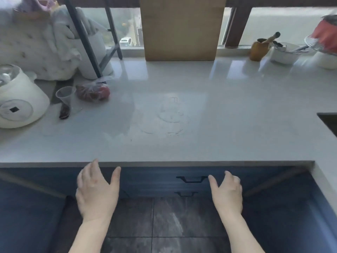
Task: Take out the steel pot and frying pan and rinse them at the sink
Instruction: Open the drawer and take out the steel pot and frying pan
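Observation:
My left hand (96, 190) and my right hand (228, 192) are held out below the counter's front edge, fingers relaxed and spread, holding nothing. They hover in front of dark blue drawers with black handles: an upper handle (192, 178) and a lower handle (186, 194), both between my hands and nearer the right one. A dark corner of the sink (329, 121) shows at the right edge of the counter. No steel pot or frying pan is in view.
The pale countertop (182, 110) carries a white rice cooker (18, 99), a clear plastic cup (65, 96) and a bag of red fruit (94, 92) at left. A wooden board (180, 28) leans at the back. Bowls and a brown mortar (259, 49) stand back right.

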The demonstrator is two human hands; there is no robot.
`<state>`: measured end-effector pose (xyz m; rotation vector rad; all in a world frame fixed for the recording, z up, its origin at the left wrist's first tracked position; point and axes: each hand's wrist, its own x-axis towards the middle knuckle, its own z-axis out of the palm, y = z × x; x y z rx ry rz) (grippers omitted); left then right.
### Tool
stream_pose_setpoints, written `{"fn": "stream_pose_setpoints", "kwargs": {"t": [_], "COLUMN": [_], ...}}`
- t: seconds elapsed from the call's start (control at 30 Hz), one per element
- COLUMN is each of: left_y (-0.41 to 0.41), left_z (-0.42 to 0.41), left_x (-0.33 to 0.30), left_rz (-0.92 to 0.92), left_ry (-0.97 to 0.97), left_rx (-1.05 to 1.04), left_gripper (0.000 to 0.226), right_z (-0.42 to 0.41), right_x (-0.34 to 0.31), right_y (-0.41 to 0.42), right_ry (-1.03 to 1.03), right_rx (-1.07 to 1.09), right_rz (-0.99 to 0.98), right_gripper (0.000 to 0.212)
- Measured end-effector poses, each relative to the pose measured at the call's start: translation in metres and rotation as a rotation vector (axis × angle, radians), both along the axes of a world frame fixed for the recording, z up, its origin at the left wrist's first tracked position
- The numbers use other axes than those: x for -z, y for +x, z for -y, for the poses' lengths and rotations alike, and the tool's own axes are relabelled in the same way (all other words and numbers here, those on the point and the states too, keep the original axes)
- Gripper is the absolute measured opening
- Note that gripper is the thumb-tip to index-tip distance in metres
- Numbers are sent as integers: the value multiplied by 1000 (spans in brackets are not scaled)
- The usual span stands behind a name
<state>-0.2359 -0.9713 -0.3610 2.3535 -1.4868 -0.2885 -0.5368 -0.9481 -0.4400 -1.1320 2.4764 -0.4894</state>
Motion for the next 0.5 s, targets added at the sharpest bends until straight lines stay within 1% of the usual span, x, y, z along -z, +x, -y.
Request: {"fn": "stream_pose_setpoints", "kwargs": {"t": [0.13,0.3,0.5], "left_y": [-2,-1,1], "left_z": [2,-6,-24], "left_x": [36,68,92], "left_rz": [-11,-16,-13], "left_ry": [21,-13,-57], "left_rx": [-16,-51,-91], "left_gripper": [72,72,72], "right_z": [15,38,47], "right_x": [51,114,153], "right_y": [15,35,38], "right_ry": [114,214,327], "right_rx": [-112,-266,-407], "right_rz": [-40,-59,-185], "right_gripper": [56,64,58]}}
